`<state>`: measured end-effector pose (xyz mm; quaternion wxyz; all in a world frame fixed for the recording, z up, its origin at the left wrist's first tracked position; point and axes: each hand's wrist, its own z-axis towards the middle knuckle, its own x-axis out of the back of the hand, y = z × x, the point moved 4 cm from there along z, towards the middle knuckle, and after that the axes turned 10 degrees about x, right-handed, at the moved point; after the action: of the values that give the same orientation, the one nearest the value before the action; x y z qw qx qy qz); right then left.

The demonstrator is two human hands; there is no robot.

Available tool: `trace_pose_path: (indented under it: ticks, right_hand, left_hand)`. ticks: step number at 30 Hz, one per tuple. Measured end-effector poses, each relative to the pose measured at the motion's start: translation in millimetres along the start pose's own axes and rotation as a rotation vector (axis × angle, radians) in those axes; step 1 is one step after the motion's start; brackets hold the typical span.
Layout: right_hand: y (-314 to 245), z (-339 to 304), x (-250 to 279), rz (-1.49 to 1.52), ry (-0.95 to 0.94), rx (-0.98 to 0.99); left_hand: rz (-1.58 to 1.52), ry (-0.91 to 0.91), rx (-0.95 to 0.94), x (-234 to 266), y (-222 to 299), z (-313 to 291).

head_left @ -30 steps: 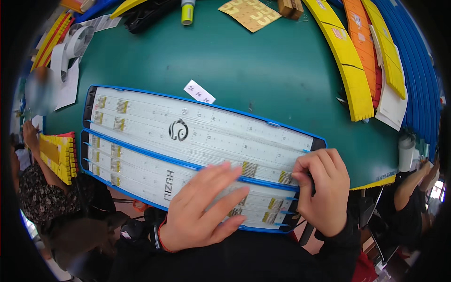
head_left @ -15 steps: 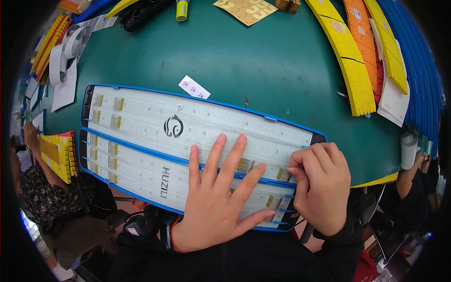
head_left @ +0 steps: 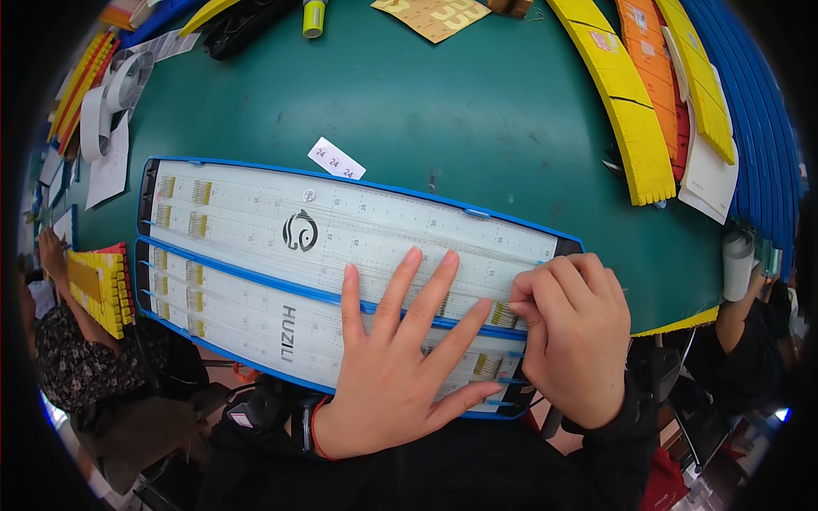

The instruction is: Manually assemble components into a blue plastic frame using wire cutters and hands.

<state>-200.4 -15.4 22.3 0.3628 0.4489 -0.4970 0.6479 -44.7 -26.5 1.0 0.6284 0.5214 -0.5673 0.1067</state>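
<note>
A long flat case [head_left: 383,223] with a blue rim and two white lined panels lies unfolded in front of me. My left hand [head_left: 383,375] is flat on it, fingers spread, reaching across the middle hinge. At the right end, the thumb and fingertips of my right hand [head_left: 579,341] are pinched together beside a row of small thin pins [head_left: 504,315]. What the pinch holds, if anything, is too fine to make out. Another pin row [head_left: 487,365] shows on the near panel, and more rows [head_left: 202,193] stand at the case's left end.
A paper strip [head_left: 336,158] lies just beyond the case. Curved yellow foam strips [head_left: 626,111] and an orange one [head_left: 652,77] lie at right. Paper coils [head_left: 95,123] and a yellow stack [head_left: 98,289] are at left, where a person's arm [head_left: 53,255] shows. A yellow-capped bottle [head_left: 313,19] stands at the back.
The case and table items appear slightly farther left in view. My left hand now covers more of the pin row beneath its fingers. My right hand keeps its pinch by the end row.
</note>
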Motion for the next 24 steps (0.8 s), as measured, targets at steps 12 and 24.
trace_pose_path:
  ticks: [12,24]
  right_hand:
    - [1,1,2,-0.025,-0.037,0.002]
    - [24,-25,26,0.876,0.733,-0.091]
  left_hand:
    - [0.023,0.002,-0.011,-1,3,1]
    - [-0.022,0.011,-0.007,-2,2,5]
